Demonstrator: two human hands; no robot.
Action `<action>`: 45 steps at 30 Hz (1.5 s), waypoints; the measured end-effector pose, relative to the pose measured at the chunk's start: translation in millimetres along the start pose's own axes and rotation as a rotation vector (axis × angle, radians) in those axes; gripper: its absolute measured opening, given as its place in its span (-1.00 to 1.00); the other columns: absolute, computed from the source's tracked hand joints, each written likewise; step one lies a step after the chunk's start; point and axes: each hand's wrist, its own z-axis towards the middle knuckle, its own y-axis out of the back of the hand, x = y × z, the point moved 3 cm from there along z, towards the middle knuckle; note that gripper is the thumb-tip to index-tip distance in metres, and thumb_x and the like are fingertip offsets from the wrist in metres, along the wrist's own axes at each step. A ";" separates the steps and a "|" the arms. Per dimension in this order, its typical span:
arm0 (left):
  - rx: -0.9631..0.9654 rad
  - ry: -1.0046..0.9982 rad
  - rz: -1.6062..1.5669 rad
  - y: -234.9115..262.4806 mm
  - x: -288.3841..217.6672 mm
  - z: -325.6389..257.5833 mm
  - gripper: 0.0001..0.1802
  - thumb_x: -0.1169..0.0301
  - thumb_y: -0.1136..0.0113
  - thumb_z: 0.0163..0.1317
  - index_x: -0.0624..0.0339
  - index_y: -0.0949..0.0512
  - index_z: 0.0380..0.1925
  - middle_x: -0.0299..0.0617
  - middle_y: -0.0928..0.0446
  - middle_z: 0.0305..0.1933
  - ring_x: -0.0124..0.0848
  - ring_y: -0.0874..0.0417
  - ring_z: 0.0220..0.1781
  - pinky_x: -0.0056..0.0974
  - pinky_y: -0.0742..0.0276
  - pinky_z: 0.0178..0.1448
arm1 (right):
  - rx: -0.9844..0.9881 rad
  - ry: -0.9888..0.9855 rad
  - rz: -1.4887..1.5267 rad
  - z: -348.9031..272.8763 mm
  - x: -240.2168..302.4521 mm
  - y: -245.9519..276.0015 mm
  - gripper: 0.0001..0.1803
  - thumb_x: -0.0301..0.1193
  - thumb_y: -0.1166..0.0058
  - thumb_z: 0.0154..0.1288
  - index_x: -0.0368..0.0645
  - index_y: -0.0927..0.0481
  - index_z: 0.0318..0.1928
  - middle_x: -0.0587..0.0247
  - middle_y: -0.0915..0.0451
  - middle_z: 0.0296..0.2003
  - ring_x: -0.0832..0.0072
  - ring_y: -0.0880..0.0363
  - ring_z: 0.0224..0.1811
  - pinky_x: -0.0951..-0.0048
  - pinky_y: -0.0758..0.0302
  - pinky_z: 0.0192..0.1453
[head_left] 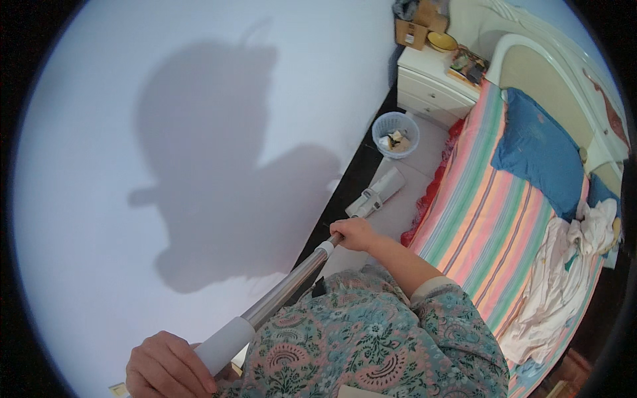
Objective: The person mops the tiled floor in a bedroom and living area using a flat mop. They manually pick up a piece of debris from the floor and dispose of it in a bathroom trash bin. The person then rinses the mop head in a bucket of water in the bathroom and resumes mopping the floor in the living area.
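My left hand (166,368) grips the white handle end of a long metal mop pole (285,288) at the lower left. Further down the same pole, my right hand (355,233) is closed around it near a white collar. The pole runs diagonally up and right to a white flat mop head (378,192), which lies on the grey floor (405,205) beside the bed. My patterned floral sleeve and top fill the lower middle of the view.
A bed with a striped sheet (484,225), a blue pillow (541,152) and a heap of pale clothes (564,265) stands to the right. A small latticed waste basket (396,134) sits before a white nightstand (431,83). A white wall (166,132) carries my shadow.
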 end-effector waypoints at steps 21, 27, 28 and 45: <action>-0.279 0.405 0.315 88.1 -62.2 -281.4 -0.87 0.51 -0.24 -0.05 0.16 -0.44 -0.56 -0.23 -0.56 -0.57 -0.29 -0.65 -0.44 -0.15 -0.56 -0.13 | 0.226 0.057 -0.245 56.2 45.0 -235.1 -0.86 -0.51 -0.07 -0.05 -0.06 -0.48 -0.40 0.21 -0.51 -0.33 0.17 -0.51 -0.21 0.21 -0.43 -0.22; -0.222 0.291 0.278 104.9 -185.9 -385.4 -0.80 0.38 -0.32 -0.05 0.12 -0.47 -0.65 -0.27 -0.56 -0.62 -0.40 -0.63 -0.51 -0.24 -0.56 -0.21 | 0.711 0.187 -0.084 30.4 184.8 -373.1 -0.90 -0.41 -0.06 -0.01 -0.11 -0.46 -0.43 0.16 -0.50 -0.33 0.14 -0.50 -0.26 0.16 -0.41 -0.21; -0.113 0.228 0.208 135.4 -186.0 -393.4 -0.78 0.35 -0.35 -0.09 0.08 -0.48 -0.69 -0.32 -0.55 -0.67 -0.48 -0.61 -0.58 -0.34 -0.56 -0.29 | 0.672 0.149 -0.106 36.1 196.5 -384.3 -0.89 -0.39 -0.06 -0.01 -0.10 -0.47 -0.43 0.16 -0.51 -0.33 0.14 -0.50 -0.25 0.16 -0.41 -0.21; -1.133 -0.196 0.231 76.9 -227.7 -433.9 -0.74 0.59 -0.36 -0.26 0.06 -0.43 -0.71 -0.41 -0.45 -0.84 -0.67 -0.41 -0.85 -0.56 -0.38 -0.70 | 0.745 0.157 -0.137 23.7 200.6 -403.0 -0.78 -0.30 -0.12 -0.02 -0.07 -0.48 -0.34 0.17 -0.52 -0.28 0.12 -0.52 -0.19 0.14 -0.43 -0.17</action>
